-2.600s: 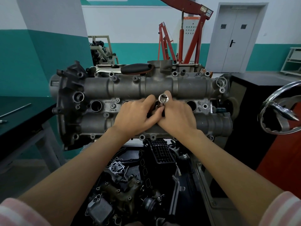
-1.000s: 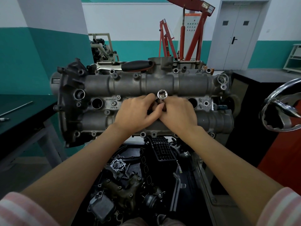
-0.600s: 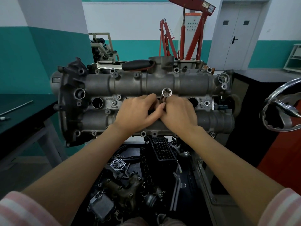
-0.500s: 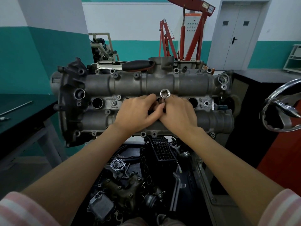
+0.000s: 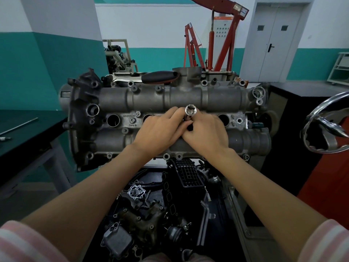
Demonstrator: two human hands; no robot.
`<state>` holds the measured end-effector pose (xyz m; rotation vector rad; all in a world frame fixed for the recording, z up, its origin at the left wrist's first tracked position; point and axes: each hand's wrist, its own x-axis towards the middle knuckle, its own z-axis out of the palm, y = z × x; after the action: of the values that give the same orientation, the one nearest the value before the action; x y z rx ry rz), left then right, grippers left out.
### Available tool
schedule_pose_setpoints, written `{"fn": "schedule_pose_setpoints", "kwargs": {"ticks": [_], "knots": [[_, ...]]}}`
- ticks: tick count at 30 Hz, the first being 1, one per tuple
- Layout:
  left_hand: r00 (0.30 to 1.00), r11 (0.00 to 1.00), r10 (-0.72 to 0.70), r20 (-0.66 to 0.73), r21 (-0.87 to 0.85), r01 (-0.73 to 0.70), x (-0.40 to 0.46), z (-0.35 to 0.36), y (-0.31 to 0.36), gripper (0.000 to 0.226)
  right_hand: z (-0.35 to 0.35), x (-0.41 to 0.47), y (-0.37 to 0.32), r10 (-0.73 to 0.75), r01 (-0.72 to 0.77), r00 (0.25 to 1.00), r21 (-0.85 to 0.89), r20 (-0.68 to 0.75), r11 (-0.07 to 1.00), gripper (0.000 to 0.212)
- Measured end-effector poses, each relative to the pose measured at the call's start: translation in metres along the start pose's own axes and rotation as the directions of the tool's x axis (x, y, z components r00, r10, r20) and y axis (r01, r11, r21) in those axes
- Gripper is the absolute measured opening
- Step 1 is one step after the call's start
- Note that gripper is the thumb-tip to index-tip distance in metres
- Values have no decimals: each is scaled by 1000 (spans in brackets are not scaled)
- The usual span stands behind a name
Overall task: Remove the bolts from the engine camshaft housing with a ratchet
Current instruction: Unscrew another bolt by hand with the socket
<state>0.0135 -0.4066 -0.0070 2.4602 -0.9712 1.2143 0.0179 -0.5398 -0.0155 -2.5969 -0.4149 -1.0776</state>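
The grey camshaft housing (image 5: pixel 188 99) lies across the middle of the view, with several bolts along its edges. At its centre a chrome socket (image 5: pixel 191 111) stands upright, its open end facing me. My left hand (image 5: pixel 160 135) and my right hand (image 5: pixel 205 135) meet around the socket's lower part, fingers curled on it. What the socket sits on is hidden by my fingers. A ratchet with a black handle (image 5: pixel 160 77) lies on the housing's far edge.
Loose engine parts (image 5: pixel 151 210) fill a dark tray below the housing. A dark workbench (image 5: pixel 22 133) with a thin rod stands left. A chrome wheel-shaped handle (image 5: pixel 328 127) sticks in from the right. A red engine crane (image 5: pixel 213 40) stands behind.
Both hands stay on the socket; its top has wobbled slightly left and right between frames. The housing and ratchet have not moved.
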Motion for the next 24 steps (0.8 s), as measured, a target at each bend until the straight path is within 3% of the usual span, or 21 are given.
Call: {"fn": "schedule_pose_setpoints", "kwargs": {"ticks": [5,13,20,24], "knots": [[992,999,16,-122,48,-10,0,3,0,37,-2,1,0,1,-1,1000,-18,26,1000,23],[997,998,-30,-77,-57,26,-2,3,-2,49,-1,0,1,-25,25,999,-10,38,1000,20],[999,988,-34,-25,-153,30,8,-2,1,37,-1,1,1,19,-19,999,12,48,1000,16],[999,989,40,-19,-145,-42,22,-6,-2,29,0,3,2,33,-34,998,22,61,999,21]]}}
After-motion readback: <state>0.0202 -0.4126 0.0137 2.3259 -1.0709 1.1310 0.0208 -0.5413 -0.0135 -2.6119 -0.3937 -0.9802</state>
